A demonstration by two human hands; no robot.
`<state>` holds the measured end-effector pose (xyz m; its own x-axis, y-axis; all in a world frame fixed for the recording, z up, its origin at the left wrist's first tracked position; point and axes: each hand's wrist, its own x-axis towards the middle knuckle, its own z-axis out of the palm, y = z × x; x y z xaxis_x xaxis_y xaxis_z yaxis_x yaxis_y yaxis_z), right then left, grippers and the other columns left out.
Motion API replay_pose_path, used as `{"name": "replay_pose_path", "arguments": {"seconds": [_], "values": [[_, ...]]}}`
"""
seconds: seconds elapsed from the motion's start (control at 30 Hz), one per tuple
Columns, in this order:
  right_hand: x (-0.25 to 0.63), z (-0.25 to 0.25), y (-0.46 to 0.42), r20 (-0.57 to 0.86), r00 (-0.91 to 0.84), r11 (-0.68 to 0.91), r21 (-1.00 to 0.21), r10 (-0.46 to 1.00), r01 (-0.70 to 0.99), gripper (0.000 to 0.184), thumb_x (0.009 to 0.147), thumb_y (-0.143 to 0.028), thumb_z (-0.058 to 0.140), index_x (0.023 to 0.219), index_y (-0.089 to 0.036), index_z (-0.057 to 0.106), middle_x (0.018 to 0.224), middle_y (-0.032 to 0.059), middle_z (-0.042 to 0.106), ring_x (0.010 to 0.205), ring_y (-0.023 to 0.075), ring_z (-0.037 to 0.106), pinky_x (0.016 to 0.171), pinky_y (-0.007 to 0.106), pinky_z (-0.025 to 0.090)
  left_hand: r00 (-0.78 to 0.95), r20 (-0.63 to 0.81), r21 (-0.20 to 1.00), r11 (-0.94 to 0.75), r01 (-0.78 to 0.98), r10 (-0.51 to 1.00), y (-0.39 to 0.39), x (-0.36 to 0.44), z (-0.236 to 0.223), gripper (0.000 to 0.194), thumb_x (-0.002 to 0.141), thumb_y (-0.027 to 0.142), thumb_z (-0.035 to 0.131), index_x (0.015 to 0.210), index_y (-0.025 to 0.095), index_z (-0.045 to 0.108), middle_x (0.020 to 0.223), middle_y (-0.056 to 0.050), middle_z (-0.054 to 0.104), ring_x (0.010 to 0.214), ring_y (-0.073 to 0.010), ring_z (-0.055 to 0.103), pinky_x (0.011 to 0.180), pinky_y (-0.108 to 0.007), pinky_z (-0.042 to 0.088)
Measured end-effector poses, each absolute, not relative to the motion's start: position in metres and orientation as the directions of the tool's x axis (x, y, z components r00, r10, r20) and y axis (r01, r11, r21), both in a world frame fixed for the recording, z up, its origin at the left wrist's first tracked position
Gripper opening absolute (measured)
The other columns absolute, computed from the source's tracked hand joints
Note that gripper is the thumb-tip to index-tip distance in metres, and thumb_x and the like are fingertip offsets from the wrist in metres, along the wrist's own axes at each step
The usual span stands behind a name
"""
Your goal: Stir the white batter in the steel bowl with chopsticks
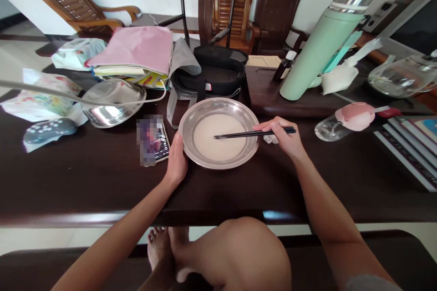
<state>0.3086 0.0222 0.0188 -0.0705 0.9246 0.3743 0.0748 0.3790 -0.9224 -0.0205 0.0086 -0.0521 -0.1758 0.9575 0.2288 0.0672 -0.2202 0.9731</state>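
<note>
A round steel bowl (220, 164) stands on the dark wooden table, holding a pale, milky liquid (218, 148). My left hand (176, 161) rests against the bowl's left side, its fingers partly hidden by the rim. Over the right rim, my right hand (282, 134) grips a pair of dark chopsticks (244, 134). Their tips reach into the liquid near the middle of the bowl. Just behind the chopsticks, a crumpled white tissue (270, 139) lies by the bowl's right edge. Left of my left hand is a phone (160, 143) with a lit screen, partly blurred out.
At the left are a second steel bowl (114, 116), a grey-blue object with white spots (50, 132) and a pink-covered stack (133, 47). A black bag (218, 70) sits behind the bowl. To the right stand a green thermos (321, 50), a pink-lidded bottle (344, 120) and books (409, 145).
</note>
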Motion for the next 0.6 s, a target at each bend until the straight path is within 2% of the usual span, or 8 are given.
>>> {"name": "replay_pose_path", "arguments": {"seconds": [0.2,0.37,0.5,0.6], "values": [[0.3086,0.0208,0.0232,0.381,0.003,0.381,-0.924,0.924,-0.028,0.047,0.094,-0.062,0.073,0.066,-0.024,0.075,0.072,0.0058,0.083,0.076,0.0272,0.083,0.079,0.045,0.070,-0.168,0.233,0.972,-0.224,0.067,0.958,0.0092,-0.0216,-0.0549,0.056,0.110,0.064,0.040,0.143,0.029,0.068,0.149,-0.006,0.069,0.148,-0.0284,0.056,0.131,-0.049,0.037],[0.3087,0.0203,0.0233,0.357,-0.041,0.359,-0.931,0.933,0.065,0.038,0.094,-0.058,0.075,0.073,-0.026,0.079,0.083,0.0054,0.086,0.085,0.0261,0.084,0.085,0.043,0.069,-0.177,0.225,0.974,-0.221,0.044,0.958,0.0097,-0.0203,-0.0542,0.056,0.109,0.065,0.041,0.142,0.029,0.068,0.145,-0.006,0.071,0.148,-0.0286,0.057,0.130,-0.049,0.038],[0.3103,0.0203,0.0241,0.364,0.013,0.364,-0.931,0.931,0.016,0.044,0.095,-0.060,0.072,0.068,-0.025,0.077,0.077,0.0060,0.084,0.080,0.0277,0.084,0.079,0.045,0.070,-0.187,0.229,0.973,-0.222,0.058,0.955,0.0100,-0.0201,-0.0544,0.056,0.108,0.066,0.042,0.141,0.029,0.069,0.144,-0.006,0.072,0.147,-0.0284,0.058,0.129,-0.049,0.039],[0.3091,0.0192,0.0238,0.352,-0.038,0.353,-0.935,0.935,0.029,0.043,0.094,-0.061,0.073,0.069,-0.026,0.077,0.076,0.0053,0.084,0.080,0.0275,0.084,0.082,0.045,0.069,-0.171,0.235,0.972,-0.227,0.065,0.957,0.0095,-0.0200,-0.0539,0.058,0.109,0.067,0.040,0.142,0.028,0.068,0.146,-0.006,0.071,0.146,-0.0281,0.058,0.128,-0.048,0.040]]}}
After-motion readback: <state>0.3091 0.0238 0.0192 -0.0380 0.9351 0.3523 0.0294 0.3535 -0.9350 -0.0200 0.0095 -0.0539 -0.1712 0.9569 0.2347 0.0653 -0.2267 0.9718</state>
